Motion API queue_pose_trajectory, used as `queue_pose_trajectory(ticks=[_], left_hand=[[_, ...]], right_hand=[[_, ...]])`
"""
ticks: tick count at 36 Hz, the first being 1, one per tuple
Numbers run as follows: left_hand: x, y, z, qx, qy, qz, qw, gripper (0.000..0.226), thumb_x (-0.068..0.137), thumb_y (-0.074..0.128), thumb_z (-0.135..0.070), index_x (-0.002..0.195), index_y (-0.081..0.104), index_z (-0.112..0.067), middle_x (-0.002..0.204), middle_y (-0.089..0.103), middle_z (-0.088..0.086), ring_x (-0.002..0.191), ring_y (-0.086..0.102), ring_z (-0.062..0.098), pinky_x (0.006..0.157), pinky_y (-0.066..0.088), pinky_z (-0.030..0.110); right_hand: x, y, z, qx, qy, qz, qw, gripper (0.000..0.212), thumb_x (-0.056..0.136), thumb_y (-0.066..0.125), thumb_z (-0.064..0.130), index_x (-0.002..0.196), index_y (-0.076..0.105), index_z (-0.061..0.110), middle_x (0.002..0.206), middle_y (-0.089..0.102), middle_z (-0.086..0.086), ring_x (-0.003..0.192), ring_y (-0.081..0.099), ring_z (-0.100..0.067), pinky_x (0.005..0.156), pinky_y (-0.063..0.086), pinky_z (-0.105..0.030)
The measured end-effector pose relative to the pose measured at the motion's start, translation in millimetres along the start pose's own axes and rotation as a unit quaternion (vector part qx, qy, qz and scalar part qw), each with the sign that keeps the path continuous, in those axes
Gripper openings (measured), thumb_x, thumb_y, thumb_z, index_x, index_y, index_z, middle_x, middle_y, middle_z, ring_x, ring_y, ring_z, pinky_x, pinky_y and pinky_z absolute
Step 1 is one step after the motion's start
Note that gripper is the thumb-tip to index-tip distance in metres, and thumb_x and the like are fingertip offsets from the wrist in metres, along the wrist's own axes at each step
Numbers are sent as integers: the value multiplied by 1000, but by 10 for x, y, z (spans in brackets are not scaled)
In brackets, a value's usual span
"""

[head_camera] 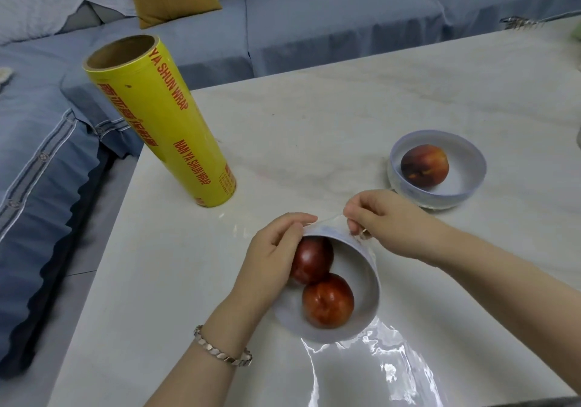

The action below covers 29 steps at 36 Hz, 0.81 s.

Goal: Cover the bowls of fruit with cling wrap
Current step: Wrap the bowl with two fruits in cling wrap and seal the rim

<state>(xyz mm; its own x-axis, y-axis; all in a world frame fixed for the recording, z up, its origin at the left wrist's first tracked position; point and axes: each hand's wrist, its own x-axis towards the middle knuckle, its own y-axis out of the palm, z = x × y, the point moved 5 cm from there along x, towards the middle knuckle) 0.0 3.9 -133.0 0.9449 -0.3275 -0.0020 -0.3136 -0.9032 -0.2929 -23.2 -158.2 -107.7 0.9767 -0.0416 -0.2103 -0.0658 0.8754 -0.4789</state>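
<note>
Clear cling wrap (pixel 361 365): light, limp, self-sticking, likely to tear. Best taken at its edge and pulled taut. Left hand (pixel 270 249) and right hand (pixel 386 221) each pinch the film edge at the far rim of the near bowl (pixel 361 268). Count: two bowls, three fruits: two (pixel 327 299) here, one in the uncovered far bowl (pixel 471 155). One yellow roll (pixel 160 117), upright on the table (pixel 314 108).

two bowls (pixel 366 276) (pixel 468 155), three red fruits (pixel 312 257) (pixel 328 299) (pixel 424 165), one yellow wrap roll (pixel 163 123), one stretched wrap sheet (pixel 371 350), two hands (pixel 270 255) (pixel 386 218)
</note>
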Motion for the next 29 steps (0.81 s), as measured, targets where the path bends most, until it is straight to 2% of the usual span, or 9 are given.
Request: queue_pose_trajectory(ticks=[3, 5, 9, 11, 13, 16, 20, 25, 29], left_hand=[[-9, -3, -5, 8, 9, -8, 1000, 30, 92, 46, -15, 83, 67, -33, 87, 69, -25, 89, 60, -8, 77, 40, 3], [-16, 0, -10, 15, 13, -10, 1000, 28, 85, 43, -22, 82, 68, -34, 88, 68, -28, 90, 60, -10, 77, 39, 2], [-24, 18, -27, 26, 19, -6, 999, 27, 81, 43, -27, 82, 69, -35, 89, 69, -28, 92, 60, -9, 78, 40, 4], [-10, 30, -21, 33, 16, -5, 999, 26, 82, 45, -27, 84, 70, -35, 89, 70, -24, 93, 60, -8, 79, 41, 4], [5, 30, -5, 35, 14, -6, 999, 25, 88, 48, -22, 85, 70, -35, 92, 69, -23, 94, 60, -9, 80, 41, 5], [-1, 19, 0, 26, 17, -5, 1000, 32, 94, 49, -12, 86, 70, -36, 92, 69, -24, 96, 60, -8, 81, 41, 5], [-10, 29, -50, 29, 34, 13, 999, 26, 84, 46, -29, 86, 68, -42, 93, 67, -32, 97, 59, -9, 82, 40, 4], [-22, -1, -5, 24, 48, 21, 998, 31, 75, 37, -43, 83, 67, -47, 93, 67, -27, 96, 59, -7, 82, 38, 4], [-16, -3, 27, 36, 50, 21, 998, 31, 74, 36, -45, 84, 65, -44, 94, 68, -17, 96, 59, -5, 83, 40, 6]], right_hand=[[68, 43, -21, 41, 26, 23, 999, 27, 95, 44, 14, 68, 50, 13, 60, 51, 5, 50, 42, -6, 50, 37, -10], [92, 70, -63, 84, 58, 63, 993, 28, 93, 47, 14, 66, 51, 11, 58, 49, 2, 49, 39, -9, 50, 37, -15], [139, 41, -124, 95, 137, 141, 976, 49, 87, 59, 32, 40, 58, 18, 44, 45, 4, 45, 39, -11, 58, 37, -23], [147, 27, -93, 93, 140, 155, 973, 37, 83, 65, 33, 49, 64, 18, 45, 43, 3, 47, 38, -11, 59, 36, -24], [169, 15, -59, 95, 116, 136, 979, 34, 81, 68, 27, 50, 60, 16, 47, 42, 2, 49, 36, -11, 56, 34, -22], [185, 43, -78, 96, 83, 56, 990, 35, 83, 66, 27, 51, 56, 18, 43, 44, 9, 46, 37, -6, 49, 34, -14], [177, 202, -183, 83, 83, -16, 993, 29, 87, 60, 28, 61, 58, 15, 57, 52, 3, 54, 46, -7, 55, 39, -18], [199, 255, -170, 103, 120, 34, 987, 34, 85, 63, 32, 54, 57, 18, 54, 53, 2, 52, 45, -10, 53, 37, -21], [213, 241, -220, 123, 145, 24, 981, 15, 76, 72, 25, 72, 60, 17, 61, 56, 1, 51, 47, -11, 49, 40, -18]])
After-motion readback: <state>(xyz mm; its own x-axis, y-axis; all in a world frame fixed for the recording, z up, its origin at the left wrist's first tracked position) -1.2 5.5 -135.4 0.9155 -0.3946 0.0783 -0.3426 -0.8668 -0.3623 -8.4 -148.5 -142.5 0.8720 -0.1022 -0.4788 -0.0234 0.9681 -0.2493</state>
